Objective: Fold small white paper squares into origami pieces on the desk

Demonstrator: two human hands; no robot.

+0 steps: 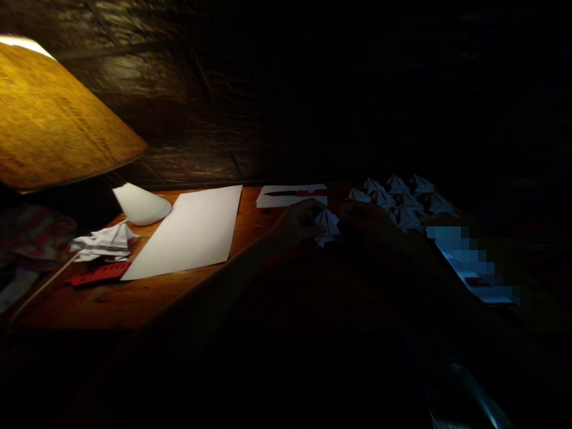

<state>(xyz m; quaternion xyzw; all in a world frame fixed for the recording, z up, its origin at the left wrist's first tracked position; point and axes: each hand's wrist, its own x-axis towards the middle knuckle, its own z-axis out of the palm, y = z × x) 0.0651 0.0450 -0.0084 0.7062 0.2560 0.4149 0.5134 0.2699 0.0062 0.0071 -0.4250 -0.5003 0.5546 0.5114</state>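
A small white folded paper figure (pixel 328 226), pleated and pointed at the top, is held up in front of me over the table. My left hand (pixel 304 215) pinches it from the left side. Close against its right edge is my right hand (pixel 369 219), fingers curled in; deep shadow hides what they grip, if anything. Just beyond and right of that hand stand several similar folded paper figures (pixel 404 202) in a cluster. Behind my left hand, a knife (pixel 311 193) with a red handle and dark blade lies on a small stack of white paper (pixel 268 201).
A large white sheet (pixel 192 232) lies on the wooden table (pixel 179 301). Left of it are a white lamp base (pixel 142 205) under a yellow shade (pixel 58 119), crumpled paper (pixel 107 243), a red strip-like object (pixel 98 274) and a cord (pixel 42 290). A glowing, partly pixelated screen (pixel 467 265) is at right.
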